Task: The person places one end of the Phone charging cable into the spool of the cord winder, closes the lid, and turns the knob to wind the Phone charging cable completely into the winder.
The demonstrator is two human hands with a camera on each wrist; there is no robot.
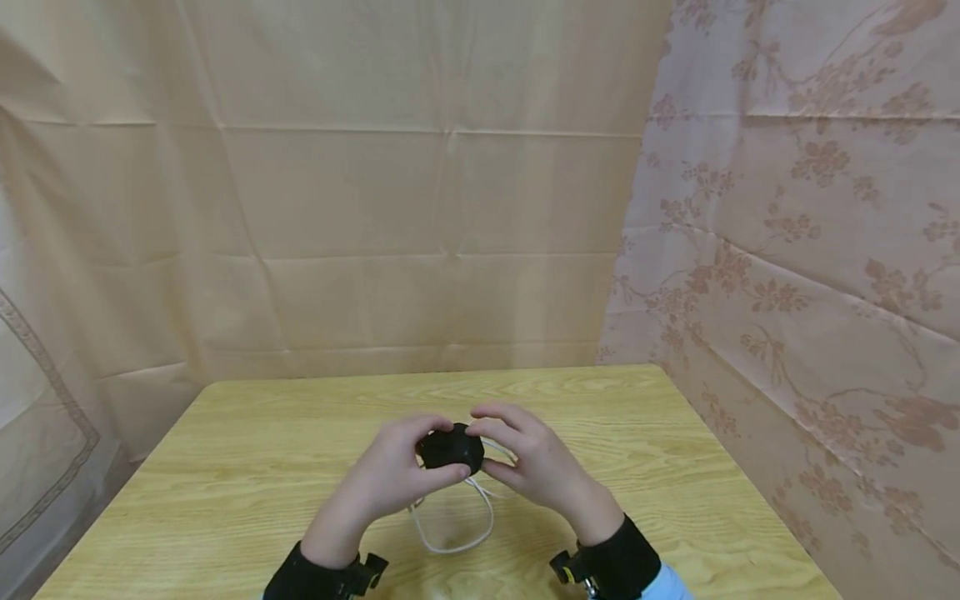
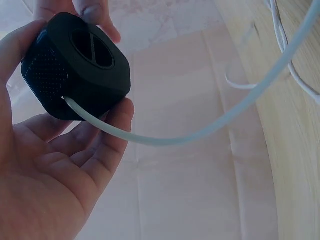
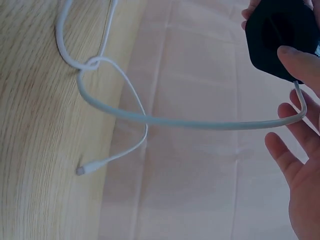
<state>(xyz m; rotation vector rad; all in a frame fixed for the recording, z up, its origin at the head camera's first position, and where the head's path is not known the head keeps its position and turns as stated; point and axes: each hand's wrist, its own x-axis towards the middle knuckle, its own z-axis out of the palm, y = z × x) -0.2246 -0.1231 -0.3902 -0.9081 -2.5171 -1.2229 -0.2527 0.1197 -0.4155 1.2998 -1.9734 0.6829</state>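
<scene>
Black wristbands point(image 1: 313, 573) lay nearest, one per forearm; the hands showed beyond. Left hand point(image 1: 390, 471) had thumb and fingers bent round a black device point(image 1: 455, 451), raised over the wooden table point(image 1: 300, 417). Right hand point(image 1: 542, 471) looked to pinch its right edge between thumb and forefinger, other fingers loose and apart, holding nothing. White cord point(image 2: 155, 140) left the device's side and crossed itself lower down. Judgement on handling: best to let the left grip bear the weight, keep the right touch light, and put no strain on the cord where it entered the casing. Counted: one device, one cord as far as traceable, one plug point(image 3: 89, 168), two hands, two wristbands.
</scene>
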